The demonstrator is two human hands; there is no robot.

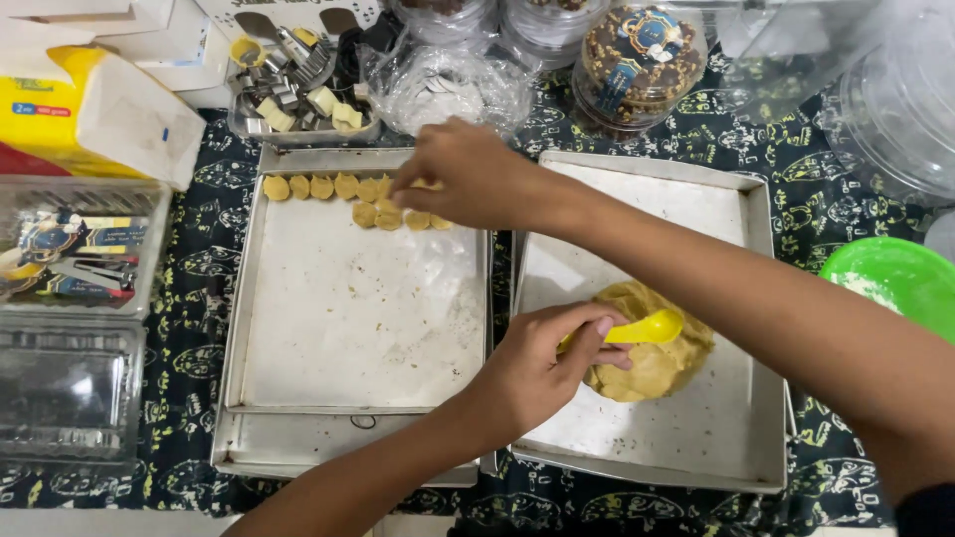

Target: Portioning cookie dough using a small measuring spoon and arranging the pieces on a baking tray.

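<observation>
The right hand (468,174) reaches across to the far edge of the left-hand square metal baking tray (348,328), fingers curled down over the row of small round yellow dough pieces (328,187); whether it pinches one I cannot tell, the fingertips are hidden. The pieces run along the far rim, a second short row just nearer. Most of that tray's floured floor lies bare toward the near edge (plenty of room there).

The left hand (542,363) sits over the right-hand square metal tray (736,438), thumb and fingers pressed around the handle of a yellow plastic spoon (642,328) whose bowl touches the lump of yellow dough (652,363). The lump lies mid-tray.

A green plastic bowl (895,278) crowds the right edge; clear plastic boxes (70,388) line the left.
</observation>
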